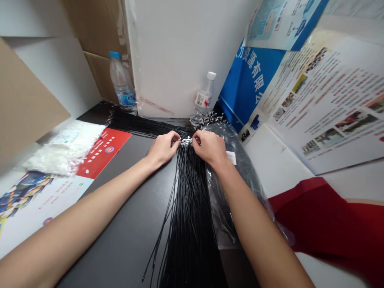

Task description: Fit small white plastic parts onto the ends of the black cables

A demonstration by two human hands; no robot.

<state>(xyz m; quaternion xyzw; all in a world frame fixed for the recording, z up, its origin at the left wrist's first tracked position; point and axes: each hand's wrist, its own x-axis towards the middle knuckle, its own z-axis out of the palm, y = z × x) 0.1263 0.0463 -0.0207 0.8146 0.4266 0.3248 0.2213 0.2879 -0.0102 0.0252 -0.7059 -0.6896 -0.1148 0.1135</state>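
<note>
A thick bundle of black cables (pixel 192 192) runs from the middle of the grey table down past its near edge. White connectors (pixel 186 141) cluster at its far end, between my two hands. My left hand (pixel 166 146) is closed at the left side of this cluster, thumb and fingertips pinched together on something too small to make out. On the right side my right hand (pixel 209 146) is also curled closed, its fingertips by the connectors; what it pinches is hidden. Another bundle of black cables (pixel 144 124) lies behind, stretching to the left.
Two bottles, one blue-capped (pixel 121 82) and one white-capped (pixel 205 94), stand at the back. A clear bag of white parts (pixel 69 146) lies left on printed sheets. Right of the cables is a plastic bag (pixel 249 176), with dark red cloth (pixel 324 224) beyond.
</note>
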